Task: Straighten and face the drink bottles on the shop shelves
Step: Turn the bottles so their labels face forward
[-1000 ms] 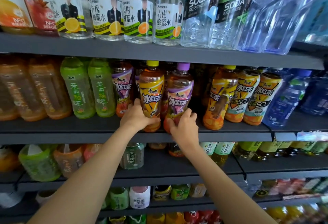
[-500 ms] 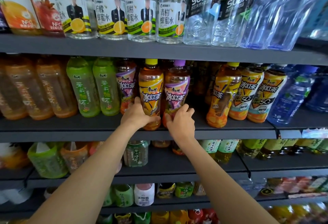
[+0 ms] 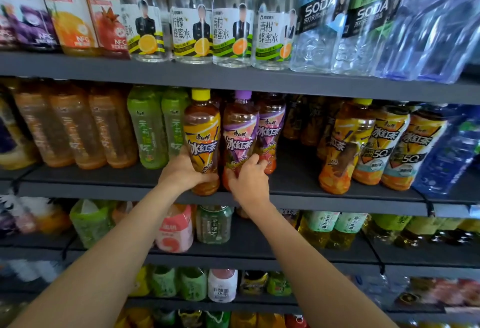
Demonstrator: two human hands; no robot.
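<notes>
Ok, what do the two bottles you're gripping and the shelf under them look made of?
Yellow-capped bottle and purple-capped bottle: clear glossy plastic, since the brown tea shows through, with printed film sleeves. Shelf: matte dark grey, probably painted metal; the look leaves it open. Left hand and right hand each grip one base.

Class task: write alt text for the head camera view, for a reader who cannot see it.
The left hand grips a yellow-capped iced tea bottle and the right hand a purple-capped iced tea bottle, side by side at the front of a dark shop shelf crowded with drinks.
</notes>
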